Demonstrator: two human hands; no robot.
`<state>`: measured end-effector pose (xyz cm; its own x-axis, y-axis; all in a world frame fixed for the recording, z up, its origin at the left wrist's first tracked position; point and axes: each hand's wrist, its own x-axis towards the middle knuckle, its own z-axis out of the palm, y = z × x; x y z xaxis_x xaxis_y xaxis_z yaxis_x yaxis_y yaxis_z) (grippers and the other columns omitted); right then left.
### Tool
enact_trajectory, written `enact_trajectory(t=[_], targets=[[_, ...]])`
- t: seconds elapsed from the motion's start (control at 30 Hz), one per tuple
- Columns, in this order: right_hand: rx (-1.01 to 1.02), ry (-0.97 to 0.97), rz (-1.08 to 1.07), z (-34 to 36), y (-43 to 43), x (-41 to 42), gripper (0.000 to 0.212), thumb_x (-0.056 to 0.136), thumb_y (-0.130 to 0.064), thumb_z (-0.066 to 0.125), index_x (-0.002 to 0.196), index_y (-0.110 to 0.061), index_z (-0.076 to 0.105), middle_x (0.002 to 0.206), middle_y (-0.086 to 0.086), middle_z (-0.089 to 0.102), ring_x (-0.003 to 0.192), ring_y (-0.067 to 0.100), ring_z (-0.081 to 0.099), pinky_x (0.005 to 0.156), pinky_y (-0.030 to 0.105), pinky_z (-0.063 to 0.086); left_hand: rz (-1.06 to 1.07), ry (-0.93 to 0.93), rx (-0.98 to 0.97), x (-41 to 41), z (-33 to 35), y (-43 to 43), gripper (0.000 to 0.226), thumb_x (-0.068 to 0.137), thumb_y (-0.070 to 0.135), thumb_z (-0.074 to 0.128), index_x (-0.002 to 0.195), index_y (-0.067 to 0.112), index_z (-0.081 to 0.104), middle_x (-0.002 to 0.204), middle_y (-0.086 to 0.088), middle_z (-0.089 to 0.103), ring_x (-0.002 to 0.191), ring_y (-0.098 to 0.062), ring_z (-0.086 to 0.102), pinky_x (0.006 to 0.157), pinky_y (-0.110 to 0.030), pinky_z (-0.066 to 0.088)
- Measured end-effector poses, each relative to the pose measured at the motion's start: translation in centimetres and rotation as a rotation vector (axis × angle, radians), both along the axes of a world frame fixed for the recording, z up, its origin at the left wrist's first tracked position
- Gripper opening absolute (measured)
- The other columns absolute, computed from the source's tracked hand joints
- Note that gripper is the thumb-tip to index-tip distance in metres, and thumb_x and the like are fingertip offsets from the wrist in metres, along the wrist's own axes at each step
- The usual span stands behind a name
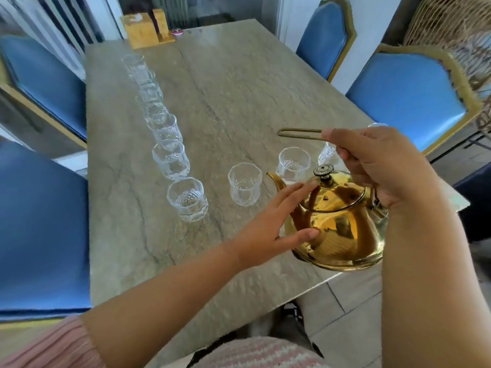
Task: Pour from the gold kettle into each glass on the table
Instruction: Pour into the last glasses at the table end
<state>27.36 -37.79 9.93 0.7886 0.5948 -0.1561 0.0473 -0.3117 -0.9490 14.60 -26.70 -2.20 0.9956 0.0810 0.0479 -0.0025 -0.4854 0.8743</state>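
The gold kettle point(340, 224) hangs over the table's near right corner, spout pointing left toward a clear glass point(293, 164). My right hand point(377, 166) grips its thin wire handle from above. My left hand point(279, 221) has straight fingers touching the kettle's lid and side. Another glass point(245, 187) stands just left of the spout. A row of several clear glasses runs up the left side of the table, from the nearest one point(187, 199) to the farthest point(132, 62). One more glass point(328, 154) shows partly behind my right hand.
The stone-patterned table point(212, 88) has blue chairs on the left point(45, 83) and on the right point(409, 96). A wooden holder point(146, 29) stands at the far edge. The table's front edge lies just under the kettle.
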Motion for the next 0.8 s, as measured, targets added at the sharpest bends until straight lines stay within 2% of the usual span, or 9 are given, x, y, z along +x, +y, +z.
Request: enact_trajectory(t=[0.1, 0.23, 0.3, 0.43, 0.57, 0.67, 0.8], targets=[[-0.001, -0.018, -0.011, -0.3, 1.2, -1.2, 0.042, 0.081, -0.035, 0.066, 0.049, -0.016, 0.047, 0.038, -0.006, 0.03, 0.034, 0.01, 0.019, 0.035, 0.017, 0.02, -0.009, 0.014, -0.04, -1.0, 0.0, 1.1, 0.071, 0.09, 0.041, 0.06, 0.145, 0.05, 0.016, 0.156, 0.013, 0.019, 0.14, 0.0, 0.024, 0.107, -0.014, 0.023], [-0.047, -0.079, 0.012, 0.0, 2.7, -1.8, 0.042, 0.081, -0.036, 0.066, 0.048, -0.016, 0.05, 0.039, -0.004, 0.03, 0.033, 0.01, 0.021, 0.035, 0.017, 0.021, 0.013, 0.002, -0.077, -1.4, -0.2, 2.0, 0.073, 0.088, 0.04, 0.063, 0.144, 0.05, 0.018, 0.156, 0.015, 0.021, 0.14, 0.004, 0.022, 0.105, -0.005, 0.021], [-0.082, -0.125, 0.034, 0.2, 3.4, -1.9, 0.041, 0.08, -0.038, 0.066, 0.048, -0.016, 0.052, 0.039, -0.004, 0.03, 0.032, 0.009, 0.022, 0.035, 0.015, 0.024, 0.038, -0.003, -0.119, -1.5, -0.3, 2.1, 0.073, 0.087, 0.039, 0.064, 0.143, 0.051, 0.02, 0.155, 0.015, 0.022, 0.14, 0.005, 0.022, 0.107, -0.007, 0.021], [-0.144, -0.186, 0.083, 0.5, 4.3, -1.8, 0.041, 0.079, -0.041, 0.066, 0.053, -0.011, 0.056, 0.041, -0.002, 0.031, 0.032, 0.007, 0.023, 0.036, 0.013, 0.026, 0.091, -0.023, -0.173, -1.6, -0.8, 1.8, 0.072, 0.087, 0.037, 0.066, 0.144, 0.048, 0.023, 0.154, 0.012, 0.025, 0.142, 0.0, 0.023, 0.115, -0.023, 0.024], [-0.171, -0.258, 0.113, 0.6, 4.9, -1.4, 0.054, 0.078, -0.04, 0.067, 0.069, 0.012, 0.055, 0.048, 0.005, 0.03, 0.035, 0.009, 0.022, 0.04, 0.017, 0.027, 0.116, -0.031, -0.209, -1.1, -0.8, 2.0, 0.073, 0.087, 0.035, 0.067, 0.145, 0.045, 0.025, 0.153, 0.011, 0.028, 0.141, 0.0, 0.025, 0.116, -0.024, 0.025], [-0.207, -0.294, 0.134, 0.8, 5.4, -1.4, 0.048, 0.079, -0.041, 0.066, 0.065, 0.004, 0.059, 0.049, 0.006, 0.033, 0.035, 0.007, 0.024, 0.048, 0.024, 0.027, 0.127, -0.04, -0.235, -0.8, -0.9, 2.1, 0.073, 0.086, 0.036, 0.068, 0.144, 0.048, 0.025, 0.152, 0.011, 0.03, 0.141, -0.002, 0.026, 0.117, -0.029, 0.025], [-0.253, -0.349, 0.167, 0.9, 6.0, -1.3, 0.041, 0.08, -0.044, 0.065, 0.06, -0.008, 0.063, 0.049, 0.005, 0.037, 0.034, 0.006, 0.028, 0.049, 0.025, 0.029, 0.143, -0.04, -0.274, -0.6, -1.1, 1.9, 0.074, 0.084, 0.036, 0.069, 0.142, 0.051, 0.025, 0.15, 0.009, 0.034, 0.14, -0.003, 0.03, 0.117, -0.031, 0.026]])
